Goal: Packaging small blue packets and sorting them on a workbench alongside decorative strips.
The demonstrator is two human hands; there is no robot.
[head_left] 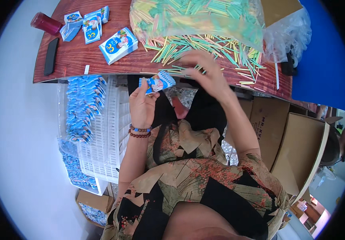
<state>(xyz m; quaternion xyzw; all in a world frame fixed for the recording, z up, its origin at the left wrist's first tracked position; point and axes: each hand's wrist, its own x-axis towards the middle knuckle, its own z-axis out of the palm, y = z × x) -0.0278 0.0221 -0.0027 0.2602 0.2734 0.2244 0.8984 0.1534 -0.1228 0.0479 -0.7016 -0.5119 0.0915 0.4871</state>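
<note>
My left hand (140, 101) is closed around a small blue-and-white packet (157, 83), held in front of the table edge. To its right, my right hand (206, 72) reaches over the table edge beside a loose pile of thin pastel sticks (216, 48) in green, yellow and pink. Its thumb and fingers are apart, and I see nothing between them. A large clear plastic bag (204, 26) full of the same sticks lies behind the pile. More blue-and-white packets lie at the left: a stack (118, 45) and several others (92, 29) behind it.
On the reddish wooden table (72, 60) are a dark phone-like slab (51, 57) and a red cup (45, 23). Below at left, a white plastic basket (100, 152) stands by rows of blue packets (82, 108). Cardboard boxes (296, 148) stand at the right.
</note>
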